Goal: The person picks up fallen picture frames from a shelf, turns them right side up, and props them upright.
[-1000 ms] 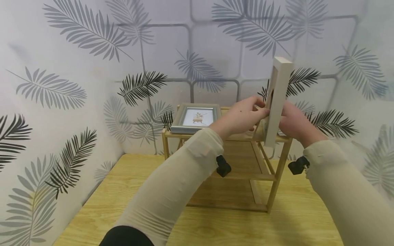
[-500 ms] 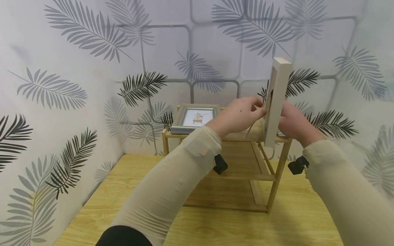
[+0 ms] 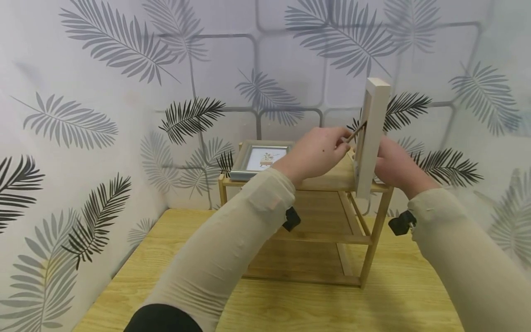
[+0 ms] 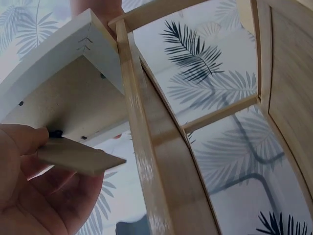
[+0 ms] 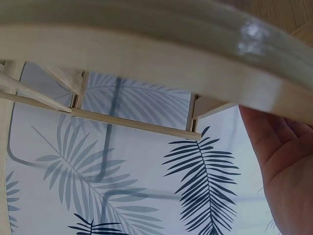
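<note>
A white picture frame (image 3: 373, 138) stands upright over the right end of the rack's top, almost edge-on in the head view. My left hand (image 3: 317, 152) pinches the thin brown stand flap (image 4: 80, 156) between thumb and fingers. That flap tilts out from the beige backing board (image 4: 73, 100), with small dark clips around the board. My right hand (image 3: 392, 161) holds the white frame from its right side, its fingertips hidden behind the frame. In the right wrist view the rack's edge covers part of the right hand's fingers.
A silver picture frame (image 3: 244, 175) with a plant print lies flat on the left of the rack's top. The wooden rack (image 3: 367, 258) has lower shelves and stands on a wood-grain table (image 3: 166, 258). Leaf-patterned wall covering (image 3: 286, 60) rises close behind.
My left hand has drawn back slightly to the left, swinging the stand flap outward from the white frame's back. The frame has shifted a touch left; the right hand stays nearly still.
</note>
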The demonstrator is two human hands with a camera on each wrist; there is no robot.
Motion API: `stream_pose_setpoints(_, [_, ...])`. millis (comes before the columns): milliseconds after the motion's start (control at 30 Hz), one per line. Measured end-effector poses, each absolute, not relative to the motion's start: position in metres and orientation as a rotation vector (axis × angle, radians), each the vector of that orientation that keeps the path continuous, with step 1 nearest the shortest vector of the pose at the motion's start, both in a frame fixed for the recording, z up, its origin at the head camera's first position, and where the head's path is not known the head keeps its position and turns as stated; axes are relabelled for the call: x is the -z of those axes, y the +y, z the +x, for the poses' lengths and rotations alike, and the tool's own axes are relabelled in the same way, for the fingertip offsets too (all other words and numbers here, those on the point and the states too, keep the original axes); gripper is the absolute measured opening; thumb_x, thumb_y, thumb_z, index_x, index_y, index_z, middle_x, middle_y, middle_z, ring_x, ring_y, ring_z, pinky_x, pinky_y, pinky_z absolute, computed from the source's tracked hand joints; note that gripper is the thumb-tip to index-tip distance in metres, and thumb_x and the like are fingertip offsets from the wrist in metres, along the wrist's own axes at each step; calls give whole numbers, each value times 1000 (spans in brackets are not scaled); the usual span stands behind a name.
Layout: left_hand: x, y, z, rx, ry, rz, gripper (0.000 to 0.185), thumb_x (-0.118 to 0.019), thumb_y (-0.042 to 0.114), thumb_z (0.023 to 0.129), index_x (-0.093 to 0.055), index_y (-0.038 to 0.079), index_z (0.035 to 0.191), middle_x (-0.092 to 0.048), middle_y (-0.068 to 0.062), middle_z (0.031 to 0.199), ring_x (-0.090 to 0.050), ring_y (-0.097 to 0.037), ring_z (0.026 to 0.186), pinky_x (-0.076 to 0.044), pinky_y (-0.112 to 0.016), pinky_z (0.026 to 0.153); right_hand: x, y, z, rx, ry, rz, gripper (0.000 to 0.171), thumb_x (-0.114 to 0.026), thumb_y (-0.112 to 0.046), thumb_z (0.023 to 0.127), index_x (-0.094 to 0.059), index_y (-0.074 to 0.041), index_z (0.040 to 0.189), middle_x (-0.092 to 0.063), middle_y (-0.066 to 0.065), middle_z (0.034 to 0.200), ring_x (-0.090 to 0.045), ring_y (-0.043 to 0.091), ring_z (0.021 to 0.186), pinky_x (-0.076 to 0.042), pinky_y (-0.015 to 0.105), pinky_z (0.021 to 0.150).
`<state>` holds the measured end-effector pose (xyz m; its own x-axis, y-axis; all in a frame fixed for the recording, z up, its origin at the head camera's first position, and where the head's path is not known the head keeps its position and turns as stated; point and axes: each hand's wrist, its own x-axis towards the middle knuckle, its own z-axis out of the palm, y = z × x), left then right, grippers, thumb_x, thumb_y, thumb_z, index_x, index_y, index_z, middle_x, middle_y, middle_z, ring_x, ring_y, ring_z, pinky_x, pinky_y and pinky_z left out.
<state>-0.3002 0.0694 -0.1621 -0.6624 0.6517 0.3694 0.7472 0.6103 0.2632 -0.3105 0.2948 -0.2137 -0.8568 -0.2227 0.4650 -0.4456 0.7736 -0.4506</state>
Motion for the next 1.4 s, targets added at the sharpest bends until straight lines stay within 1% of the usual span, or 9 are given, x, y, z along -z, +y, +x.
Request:
stream_pose_setpoints(67, [161, 68, -301, 529, -2567, -1154, 34, -47, 25, 109, -57, 15, 139, -68, 4, 115, -59, -8, 84, -46, -22, 73, 214, 294, -311, -790, -2579, 506, 46, -53, -29, 105, -43, -2, 141, -47, 27, 143, -41, 46, 135, -31, 66, 107])
stream_pose_setpoints(200, [158, 66, -301, 448, -2527, -1155, 32, -49, 25, 109, -60, 15, 137, -68, 5, 113, -58, -10, 86, -46, -23, 74, 214, 294, -311, -789, -2578, 500, 43, -54, -30, 105, -44, -1, 135, -50, 26, 138, -44, 44, 131, -32, 65, 105])
stream_pose_setpoints(367, [158, 64, -302, 382, -2496, -1131, 29, -50, 26, 108, -62, 18, 133, -67, 7, 114, -58, -9, 89, -47, -26, 75, 213, 293, -310, -786, -2590, 498, 44, -53, -29, 106, -43, -1, 139, -48, 27, 140, -42, 47, 133, -31, 66, 106])
stream_pose_setpoints(433, [159, 63, -302, 344, -2477, -1117, 28, -50, 27, 108, -62, 20, 132, -67, 8, 115, -59, -9, 92, -48, -28, 76, 213, 293, -310, -783, -2593, 501, 42, -52, -28, 106, -43, -1, 138, -49, 27, 140, -42, 47, 134, -31, 66, 107])
stream_pose_setpoints(633, [159, 59, -302, 259, -2420, -1101, 29, -51, 31, 108, -62, 24, 133, -65, 11, 123, -62, -9, 104, -51, -30, 82, 213, 293, -311, -782, -2587, 504, 37, -52, -25, 106, -44, 0, 132, -51, 26, 134, -45, 43, 128, -33, 65, 105])
stream_pose_setpoints(800, [161, 57, -301, 273, -2404, -1121, 31, -52, 33, 107, -60, 23, 135, -64, 11, 124, -61, -8, 106, -51, -29, 84, 213, 293, -312, -766, -2579, 498, 35, -52, -24, 106, -45, 1, 130, -52, 26, 131, -47, 41, 124, -33, 64, 104])
stream_pose_setpoints(933, [163, 56, -302, 279, -2407, -1128, 33, -52, 34, 107, -58, 23, 138, -63, 10, 126, -60, -7, 109, -51, -29, 87, 214, 293, -311, -780, -2575, 496, 32, -52, -23, 106, -46, 0, 128, -52, 26, 132, -46, 42, 126, -33, 64, 105])
stream_pose_setpoints(1133, [165, 56, -301, 274, -2434, -1117, 38, -50, 38, 107, -56, 23, 141, -61, 8, 132, -59, -8, 114, -51, -28, 88, 215, 294, -312, -790, -2579, 499, 38, -56, -24, 105, -45, -1, 133, -49, 27, 139, -42, 46, 134, -32, 66, 107])
stream_pose_setpoints(1400, [166, 57, -299, 298, -2425, -1105, 40, -52, 39, 107, -54, 22, 143, -60, 7, 133, -59, -9, 114, -51, -30, 88, 213, 293, -313, -800, -2585, 501, 45, -59, -24, 104, -42, -1, 138, -48, 28, 141, -41, 46, 135, -31, 65, 107])
